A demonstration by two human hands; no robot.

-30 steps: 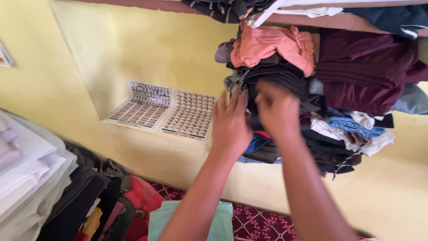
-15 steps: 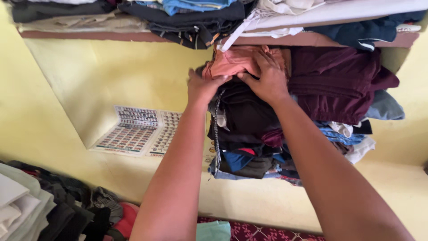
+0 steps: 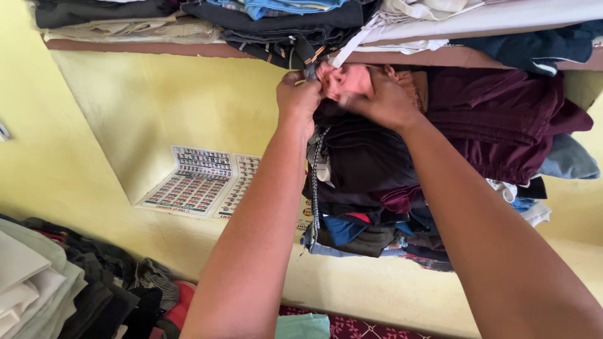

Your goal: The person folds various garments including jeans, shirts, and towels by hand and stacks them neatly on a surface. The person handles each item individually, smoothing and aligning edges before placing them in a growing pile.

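Both arms are raised to the far shelf niche. A crumpled salmon-pink cloth garment, lying atop the dark folded clothes stack, is gripped by the closed left hand and right hand.

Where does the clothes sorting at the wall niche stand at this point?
Done: folded clothes stacked in the yellow wall niche. In hand: left hand and right hand grip the salmon-pink garment atop the dark pile. Left: clothes heaped at lower left.
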